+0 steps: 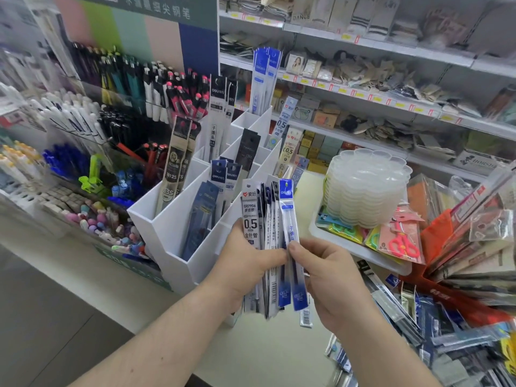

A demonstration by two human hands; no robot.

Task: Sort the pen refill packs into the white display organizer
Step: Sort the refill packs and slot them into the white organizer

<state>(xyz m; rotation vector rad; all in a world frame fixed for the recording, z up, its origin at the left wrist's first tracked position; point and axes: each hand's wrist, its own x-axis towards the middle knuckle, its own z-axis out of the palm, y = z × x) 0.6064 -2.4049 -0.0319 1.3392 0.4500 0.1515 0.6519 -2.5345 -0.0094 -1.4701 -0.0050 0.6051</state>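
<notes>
Refill packs, slim clear sleeves with blue and white headers (261, 247), sat fanned in the left hand's (245, 263) grip. The right hand (332, 277) pinched 1 blue-topped pack (290, 219) at the fan's edge. Pulled carelessly, it could have dragged its neighbours loose short of the white plastic compartmented organizer (178, 219).

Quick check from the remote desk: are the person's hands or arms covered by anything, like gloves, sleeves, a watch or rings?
Nothing worn shows. The left hand and right hand are bare, with no gloves, and no rings that I can make out. Both forearms are uncovered to the frame's edge: no sleeves, watch or wristband in view.
</notes>
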